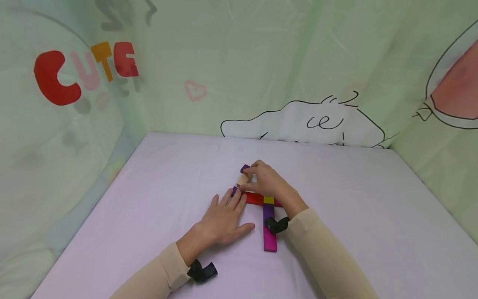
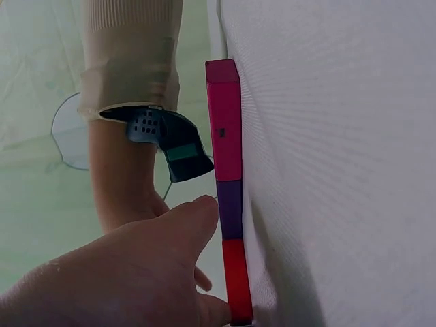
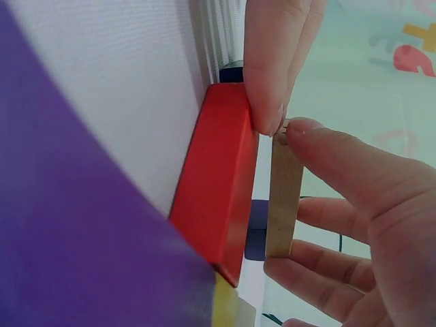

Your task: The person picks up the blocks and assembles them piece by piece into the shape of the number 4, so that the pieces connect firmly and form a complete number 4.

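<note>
My right hand (image 1: 267, 179) pinches a plain wooden block (image 1: 243, 179) between thumb and fingers. In the right wrist view this wooden block (image 3: 283, 197) stands beside the red block (image 3: 212, 163), fingers along its edges. A purple block (image 1: 245, 167) lies at its far end. My left hand (image 1: 222, 224) is spread low over the table, fingertips right at another purple block (image 1: 234, 191) and the red block's (image 1: 254, 198) left end. Its fingers are straight and it grips nothing. In the left wrist view, the left thumb (image 2: 194, 218) is near a purple block (image 2: 230, 208).
A yellow block (image 1: 268, 200) adjoins the red one, with a magenta end (image 1: 277, 203) at its right. Toward me run a purple block (image 1: 268, 211) and a magenta block (image 1: 270, 241). All lie on a white-covered table (image 1: 179, 166), before a printed curtain (image 1: 239, 62).
</note>
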The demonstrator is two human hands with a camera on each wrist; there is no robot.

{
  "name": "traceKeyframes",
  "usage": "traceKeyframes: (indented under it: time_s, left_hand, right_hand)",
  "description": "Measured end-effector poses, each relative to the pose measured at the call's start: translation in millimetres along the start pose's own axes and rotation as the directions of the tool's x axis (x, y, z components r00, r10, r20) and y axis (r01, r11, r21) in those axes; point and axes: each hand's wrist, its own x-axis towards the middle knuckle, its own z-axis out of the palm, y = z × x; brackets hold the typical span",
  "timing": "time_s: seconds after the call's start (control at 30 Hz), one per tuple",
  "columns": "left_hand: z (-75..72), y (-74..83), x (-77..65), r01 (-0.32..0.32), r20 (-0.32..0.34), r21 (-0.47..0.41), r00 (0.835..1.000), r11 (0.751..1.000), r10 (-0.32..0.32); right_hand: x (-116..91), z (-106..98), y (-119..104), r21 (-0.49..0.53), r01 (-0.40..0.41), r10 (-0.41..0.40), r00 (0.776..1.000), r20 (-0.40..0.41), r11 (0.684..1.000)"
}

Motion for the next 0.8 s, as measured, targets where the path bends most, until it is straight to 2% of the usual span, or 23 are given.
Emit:
traceKeyframes:
  time_s: [0.33, 0.53, 0.8]
  left_hand:
    - [-0.7, 0.3, -1.1, -0.002, -0.005, 0.006, 1.0, 1.0, 0.002]
    - [-0.5, -0.6, -1.0, -0.004, -0.008, 0.008, 1.0, 1.0, 0.004]
    - [0.1, -0.7, -1.4, -0.009, -0.01, 0.0, 1.0, 1.0, 0.009]
  right_hand:
    - [-3.4, -2.0, -2.6, 0.02, -0.076, 0.076, 0.997, -0.008, 0.997]
    - [0.6, -0.2, -3.1, 0.024, -0.063, 0.063, 0.998, -0.01, 0.998]
    - [0.8, 1.3, -6.0, 0.066, -0.085, 0.084, 0.996, 0.011, 0.994]
